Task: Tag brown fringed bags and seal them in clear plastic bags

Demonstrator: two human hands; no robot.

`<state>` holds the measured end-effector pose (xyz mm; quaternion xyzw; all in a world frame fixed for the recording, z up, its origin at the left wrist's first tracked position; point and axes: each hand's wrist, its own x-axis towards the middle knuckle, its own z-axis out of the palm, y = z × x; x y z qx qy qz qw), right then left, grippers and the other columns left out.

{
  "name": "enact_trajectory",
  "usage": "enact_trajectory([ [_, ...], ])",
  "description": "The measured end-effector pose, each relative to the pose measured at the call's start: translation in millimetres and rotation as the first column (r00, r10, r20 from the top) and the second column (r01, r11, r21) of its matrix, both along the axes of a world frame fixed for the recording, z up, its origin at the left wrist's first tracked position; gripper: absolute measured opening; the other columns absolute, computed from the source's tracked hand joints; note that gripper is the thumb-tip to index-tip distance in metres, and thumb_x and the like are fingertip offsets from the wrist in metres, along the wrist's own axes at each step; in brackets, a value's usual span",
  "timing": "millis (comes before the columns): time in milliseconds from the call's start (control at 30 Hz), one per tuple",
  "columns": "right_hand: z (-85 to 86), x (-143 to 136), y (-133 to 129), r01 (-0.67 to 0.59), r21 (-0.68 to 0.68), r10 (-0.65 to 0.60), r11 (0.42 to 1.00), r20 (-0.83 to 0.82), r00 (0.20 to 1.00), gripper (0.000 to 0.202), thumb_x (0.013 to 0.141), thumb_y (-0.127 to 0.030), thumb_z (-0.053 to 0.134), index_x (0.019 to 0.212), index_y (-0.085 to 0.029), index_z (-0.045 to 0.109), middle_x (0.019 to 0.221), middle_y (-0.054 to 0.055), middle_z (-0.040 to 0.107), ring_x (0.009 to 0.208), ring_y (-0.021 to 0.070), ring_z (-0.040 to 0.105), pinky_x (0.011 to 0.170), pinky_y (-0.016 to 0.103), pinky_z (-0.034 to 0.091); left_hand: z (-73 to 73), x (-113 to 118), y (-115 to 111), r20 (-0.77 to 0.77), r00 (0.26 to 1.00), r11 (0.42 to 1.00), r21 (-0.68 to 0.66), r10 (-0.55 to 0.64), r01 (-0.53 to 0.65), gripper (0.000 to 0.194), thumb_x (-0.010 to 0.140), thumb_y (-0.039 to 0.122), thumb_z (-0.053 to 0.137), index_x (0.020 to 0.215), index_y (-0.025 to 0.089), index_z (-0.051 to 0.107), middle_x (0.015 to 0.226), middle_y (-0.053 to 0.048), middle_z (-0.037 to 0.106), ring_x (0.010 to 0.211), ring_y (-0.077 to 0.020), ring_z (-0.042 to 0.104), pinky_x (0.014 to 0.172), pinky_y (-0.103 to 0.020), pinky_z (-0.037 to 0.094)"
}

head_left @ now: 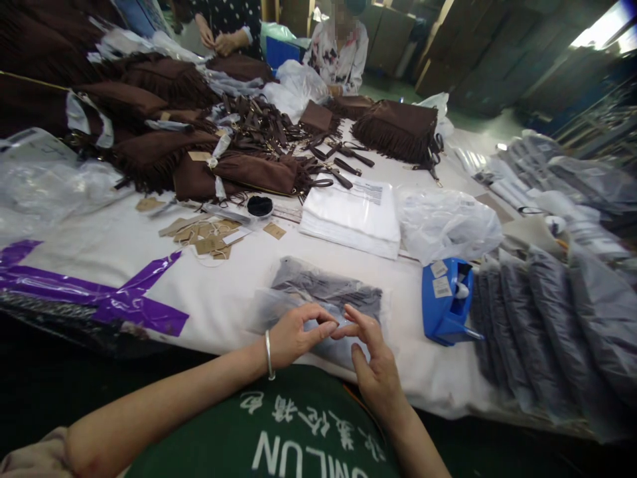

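Observation:
A dark item in a clear plastic bag [326, 285] lies flat on the white-covered table [223, 325] in front of me. My left hand [302, 332], with a bangle on its wrist, is over the bag's near edge, its thumb and forefinger brought together at the tips. What they pinch, if anything, is too small to tell. Touching or almost touching those fingertips, my right hand [371, 345] has its fingers apart and nothing visible in it. A blue tape dispenser [445, 302] stands to the right of the bag.
Behind the bag lie a stack of white plastic bags [351, 216], paper tags [206, 236] and brown fringed bags [259, 172]. Filled grey packages [527, 318] line the right side. Purple tape [144, 299] marks the left edge. Two people are across the table.

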<state>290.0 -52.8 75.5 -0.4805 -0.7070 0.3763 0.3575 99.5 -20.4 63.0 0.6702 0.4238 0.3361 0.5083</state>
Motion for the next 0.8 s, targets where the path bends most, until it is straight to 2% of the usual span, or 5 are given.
enact_trajectory([
  [133,-3.0,-3,0,-0.006,0.075,0.002,0.997,0.054,0.999,0.057,0.083,-0.008,0.034,0.137,-0.025,0.034,0.103,0.004,0.064,0.115,0.0220,0.047,0.105,0.049,0.032,-3.6,0,1,0.026,1.000,1.000,-0.017,0.016,-0.015,0.020,0.088,0.034,0.055,0.086,0.018,0.067,0.086,-0.002,0.066,0.083,-0.0167,0.058,0.080,-0.029,0.044],
  [267,-7.5,-4,1,0.005,0.058,-0.008,0.998,0.045,0.999,0.057,0.082,-0.009,0.035,0.137,-0.025,0.034,0.106,0.005,0.063,0.118,0.0222,0.046,0.106,0.048,0.031,-3.0,-1,2,-0.026,0.996,0.980,0.185,0.080,-0.074,0.015,0.086,0.032,0.059,0.082,0.018,0.065,0.082,-0.003,0.065,0.083,-0.0174,0.057,0.082,-0.032,0.042],
  [400,-10.6,-4,2,0.021,-0.053,-0.021,0.998,-0.007,1.000,0.058,0.082,-0.009,0.036,0.137,-0.025,0.033,0.108,0.004,0.063,0.119,0.0202,0.047,0.107,0.046,0.030,0.0,-3,3,-0.173,0.983,0.895,0.446,0.067,0.017,0.013,0.090,0.026,0.051,0.086,0.018,0.061,0.087,-0.004,0.063,0.090,-0.0191,0.053,0.090,-0.038,0.036],
  [667,-18.5,-7,6,0.095,-0.198,-0.113,0.976,-0.084,0.990,0.058,0.076,-0.008,0.037,0.132,-0.022,0.041,0.092,0.003,0.068,0.109,0.0202,0.055,0.104,0.046,0.034,1.6,1,-2,-0.246,0.968,0.855,0.511,0.055,0.082,0.014,0.093,0.018,0.039,0.086,0.016,0.052,0.087,-0.006,0.057,0.089,-0.0193,0.049,0.088,-0.038,0.037],
  [800,-24.7,-6,6,0.050,-0.373,-0.139,0.926,-0.216,0.966,0.063,0.071,-0.007,0.039,0.133,-0.020,0.040,0.095,0.003,0.070,0.109,0.0205,0.056,0.106,0.048,0.031,9.8,-3,3,-0.176,0.979,0.839,0.544,0.108,0.005,0.011,0.092,0.017,0.042,0.087,0.016,0.052,0.090,-0.006,0.057,0.092,-0.0195,0.048,0.090,-0.038,0.037],
])
